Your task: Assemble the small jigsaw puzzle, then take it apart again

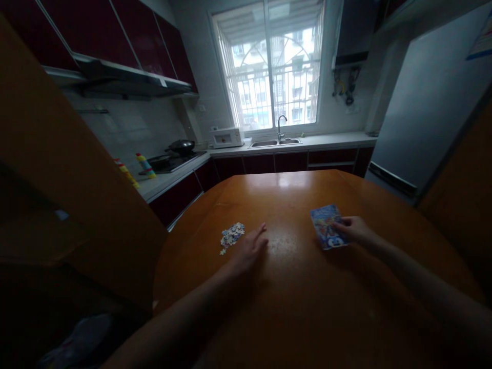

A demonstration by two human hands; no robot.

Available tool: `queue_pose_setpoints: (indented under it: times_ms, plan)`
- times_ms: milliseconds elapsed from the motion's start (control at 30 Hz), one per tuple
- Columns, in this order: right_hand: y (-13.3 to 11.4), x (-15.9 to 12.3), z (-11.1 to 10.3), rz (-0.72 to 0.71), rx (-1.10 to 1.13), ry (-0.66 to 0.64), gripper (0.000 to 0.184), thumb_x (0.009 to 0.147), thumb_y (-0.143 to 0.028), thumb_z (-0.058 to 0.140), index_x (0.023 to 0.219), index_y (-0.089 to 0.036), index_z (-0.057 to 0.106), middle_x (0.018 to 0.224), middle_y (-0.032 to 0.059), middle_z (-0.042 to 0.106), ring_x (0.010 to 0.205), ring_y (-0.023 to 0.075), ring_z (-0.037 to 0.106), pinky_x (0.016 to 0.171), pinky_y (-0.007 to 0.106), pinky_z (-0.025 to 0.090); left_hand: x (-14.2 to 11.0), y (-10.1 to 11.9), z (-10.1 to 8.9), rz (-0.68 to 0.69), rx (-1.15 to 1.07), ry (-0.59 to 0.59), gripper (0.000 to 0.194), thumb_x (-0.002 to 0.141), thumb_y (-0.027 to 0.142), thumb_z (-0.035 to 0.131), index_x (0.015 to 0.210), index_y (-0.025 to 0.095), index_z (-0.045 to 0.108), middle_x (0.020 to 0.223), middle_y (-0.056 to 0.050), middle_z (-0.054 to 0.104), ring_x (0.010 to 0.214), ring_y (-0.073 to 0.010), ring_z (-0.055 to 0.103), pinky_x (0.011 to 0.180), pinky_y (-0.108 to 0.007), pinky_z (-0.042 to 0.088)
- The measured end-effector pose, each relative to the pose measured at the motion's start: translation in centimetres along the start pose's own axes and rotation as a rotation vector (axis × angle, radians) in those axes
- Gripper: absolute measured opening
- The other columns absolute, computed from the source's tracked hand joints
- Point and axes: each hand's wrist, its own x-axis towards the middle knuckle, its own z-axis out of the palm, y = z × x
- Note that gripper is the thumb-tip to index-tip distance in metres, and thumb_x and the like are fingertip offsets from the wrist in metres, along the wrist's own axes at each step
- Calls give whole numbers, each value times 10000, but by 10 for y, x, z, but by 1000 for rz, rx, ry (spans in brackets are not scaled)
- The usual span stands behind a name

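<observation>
My right hand (355,228) grips the right edge of a blue picture card (326,225), thumb over its face. The card has a colourful print and is tilted a little above the wooden table (307,292); whether it is a flat card or a thin box I cannot tell. Near the table's middle, my left hand (251,247) has its fingers stretched out and apart, with nothing in them. Just left of that hand lies a small heap of jigsaw puzzle pieces (232,234), mostly white and blue. One loose puzzle piece (223,251) sits at the heap's near side.
Behind the table runs a counter with a sink (265,144), a faucet (281,128) and a white microwave (227,138). A wok (182,147) stands on the stove at left, near yellow bottles (146,165). A tall fridge (430,102) stands at right.
</observation>
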Motion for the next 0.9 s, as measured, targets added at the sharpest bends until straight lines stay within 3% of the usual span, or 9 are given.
queue_pose_setpoints:
  times_ms: [33,100,167,233,433,567,633,733,900]
  plan:
    - [-8,-12,25,-12,26,-56,320,669,-432,842,742,-132,755,649,98,728,597,239,698,575,333,563,-2,13,12,-8,-93,-8,601,1051,479,391,1560,161,363,1368,-170,637,1205,-221,658,1014,-373,552]
    - [-23,-36,72,-49,172,-258,449,705,-550,792,841,-123,763,738,108,755,653,252,715,600,353,579,-4,30,28,-146,-588,-2,687,945,529,616,1485,132,467,1207,-189,709,1012,-242,729,863,-361,606]
    - [-34,-55,107,-82,315,-444,545,753,-628,712,946,-120,752,844,116,771,726,257,727,635,362,584,-3,30,27,-202,-636,35,668,904,566,658,1389,118,554,1040,-150,748,861,-225,744,744,-331,616]
    - [-38,-64,128,-163,216,-428,504,822,-618,619,893,-132,735,796,93,750,701,221,703,609,319,555,-1,10,8,-275,-614,109,639,900,560,665,1354,120,570,949,-116,752,824,-218,739,720,-326,613]
    - [-18,-55,129,-199,62,-326,332,875,-452,521,829,-162,678,732,66,696,634,200,675,537,283,492,-11,-96,-93,-589,-319,351,446,952,402,651,1278,102,600,1071,-141,717,952,-251,704,802,-362,601]
    - [-3,-45,122,-255,-37,-247,218,841,-345,536,810,-181,677,806,89,723,766,236,697,681,333,532,-27,-133,-122,-677,-87,355,361,986,358,629,1278,146,597,1272,-112,617,1099,-250,641,929,-450,572]
    - [3,-41,119,-280,-80,-212,189,831,-314,545,839,-187,685,864,98,726,828,250,690,760,364,537,-28,-133,-120,-662,22,361,361,977,310,619,1286,124,604,1310,-162,596,1201,-315,597,1025,-510,509]
    - [11,-31,112,-339,-160,-148,231,854,-290,517,925,-178,706,1009,129,709,929,262,674,867,399,531,-14,-112,-99,-545,141,363,468,967,256,516,1384,46,541,1447,-250,489,1406,-402,417,1191,-567,312]
    - [13,-16,98,-466,-489,-12,472,933,-334,467,1330,-132,625,1398,188,583,1314,307,521,1121,466,399,24,-35,-23,-170,143,135,611,977,401,491,1527,144,418,1598,-114,403,1503,-243,335,1266,-375,239]
